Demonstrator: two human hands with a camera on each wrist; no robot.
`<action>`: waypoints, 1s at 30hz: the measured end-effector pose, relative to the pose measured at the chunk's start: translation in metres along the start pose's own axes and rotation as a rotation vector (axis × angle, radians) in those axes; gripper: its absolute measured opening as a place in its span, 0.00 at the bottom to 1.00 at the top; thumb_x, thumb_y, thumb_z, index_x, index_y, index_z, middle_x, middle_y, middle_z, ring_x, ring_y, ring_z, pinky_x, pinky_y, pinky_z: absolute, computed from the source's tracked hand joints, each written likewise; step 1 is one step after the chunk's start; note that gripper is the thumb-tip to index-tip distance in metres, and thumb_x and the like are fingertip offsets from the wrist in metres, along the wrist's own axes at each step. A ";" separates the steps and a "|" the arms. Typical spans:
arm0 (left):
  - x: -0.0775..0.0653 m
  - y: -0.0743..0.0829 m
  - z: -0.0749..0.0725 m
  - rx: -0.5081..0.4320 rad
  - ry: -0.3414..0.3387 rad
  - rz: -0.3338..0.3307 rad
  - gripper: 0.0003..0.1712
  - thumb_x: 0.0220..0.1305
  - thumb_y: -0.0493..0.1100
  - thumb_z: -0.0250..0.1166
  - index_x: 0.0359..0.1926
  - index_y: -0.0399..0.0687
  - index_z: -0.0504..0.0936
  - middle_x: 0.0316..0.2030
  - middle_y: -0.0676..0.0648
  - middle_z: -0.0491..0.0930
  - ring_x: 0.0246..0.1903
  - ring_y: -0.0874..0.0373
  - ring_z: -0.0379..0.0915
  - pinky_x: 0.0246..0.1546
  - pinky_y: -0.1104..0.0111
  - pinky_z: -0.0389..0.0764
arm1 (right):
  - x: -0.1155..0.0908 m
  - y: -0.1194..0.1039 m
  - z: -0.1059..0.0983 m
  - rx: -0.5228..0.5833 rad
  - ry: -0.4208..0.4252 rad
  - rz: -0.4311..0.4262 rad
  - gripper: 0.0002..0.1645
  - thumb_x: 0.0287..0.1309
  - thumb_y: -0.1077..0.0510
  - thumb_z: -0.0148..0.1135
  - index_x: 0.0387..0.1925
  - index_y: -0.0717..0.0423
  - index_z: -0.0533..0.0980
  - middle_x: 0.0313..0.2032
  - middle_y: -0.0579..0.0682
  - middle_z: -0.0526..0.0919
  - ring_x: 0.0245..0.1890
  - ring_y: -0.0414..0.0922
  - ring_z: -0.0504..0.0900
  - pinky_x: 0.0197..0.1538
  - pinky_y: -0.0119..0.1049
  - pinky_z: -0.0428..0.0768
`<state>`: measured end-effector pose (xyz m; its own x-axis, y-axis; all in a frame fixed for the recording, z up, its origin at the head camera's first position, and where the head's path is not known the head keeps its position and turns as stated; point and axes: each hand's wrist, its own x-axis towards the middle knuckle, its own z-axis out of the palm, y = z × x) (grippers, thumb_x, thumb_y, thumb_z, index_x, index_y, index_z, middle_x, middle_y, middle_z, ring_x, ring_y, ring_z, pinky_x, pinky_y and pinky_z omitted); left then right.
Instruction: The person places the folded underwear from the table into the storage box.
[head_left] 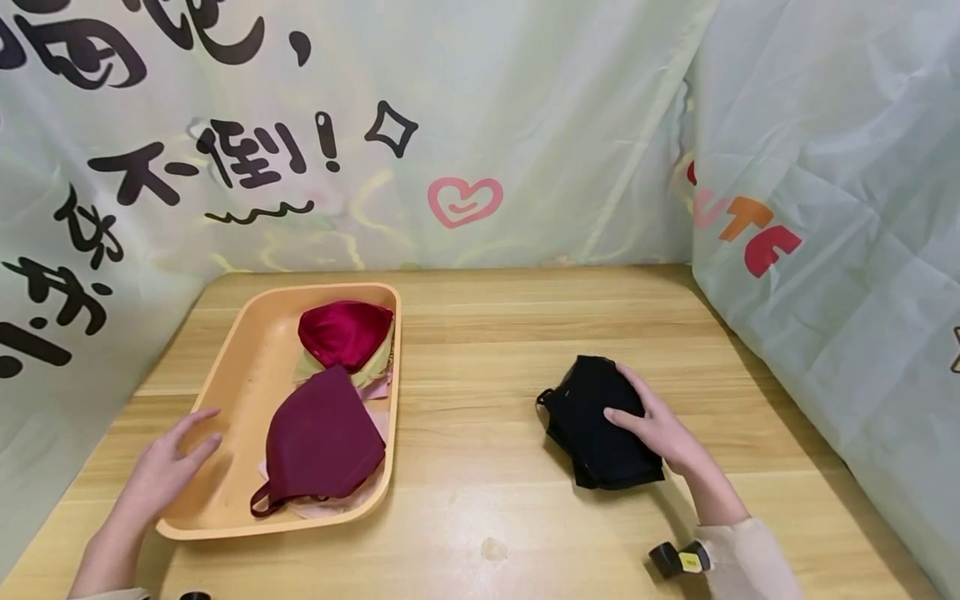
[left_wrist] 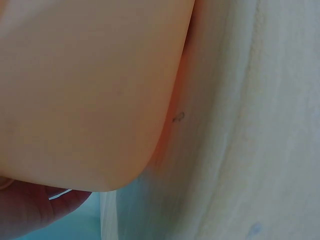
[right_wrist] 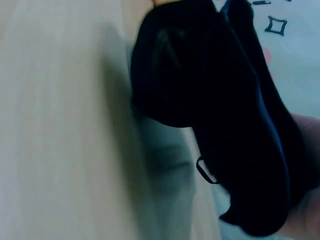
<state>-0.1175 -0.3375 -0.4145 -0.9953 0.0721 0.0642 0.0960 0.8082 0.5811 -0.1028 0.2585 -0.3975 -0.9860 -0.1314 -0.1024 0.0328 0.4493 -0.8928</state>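
My right hand [head_left: 660, 429] grips a folded black bra [head_left: 592, 425], with the thumb lying across its top face. In the right wrist view the black bra [right_wrist: 240, 125] is held over the wooden surface, its folded layers on edge and a small strap loop hanging out. My left hand [head_left: 161, 471] rests at the left rim of an orange plastic tub [head_left: 240, 400], with thumb and forefinger spread over the inside. Within the tub lies a folded plum bra [head_left: 322, 437] with a strap loop at its near end. Behind it is a shiny crimson bra [head_left: 347, 332].
Beige and pale pink garments [head_left: 375, 375] lie under the two bras along the tub's right side. The wooden table [head_left: 465, 467] extends between the tub and my right hand. Printed cloth curtains [head_left: 525, 133] enclose the back and both sides.
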 end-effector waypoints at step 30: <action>0.002 -0.001 -0.001 -0.029 -0.016 -0.007 0.28 0.67 0.45 0.52 0.62 0.34 0.61 0.57 0.21 0.59 0.49 0.20 0.56 0.41 0.35 0.62 | 0.044 -0.080 0.059 0.451 0.020 -0.127 0.40 0.63 0.64 0.49 0.70 0.46 0.44 0.69 0.50 0.46 0.63 0.49 0.56 0.53 0.24 0.68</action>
<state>-0.1193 -0.3386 -0.4143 -0.9960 0.0758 0.0472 0.0889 0.7912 0.6051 -0.1391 0.1648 -0.3568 -0.9896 -0.1415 0.0244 -0.0248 0.0008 -0.9997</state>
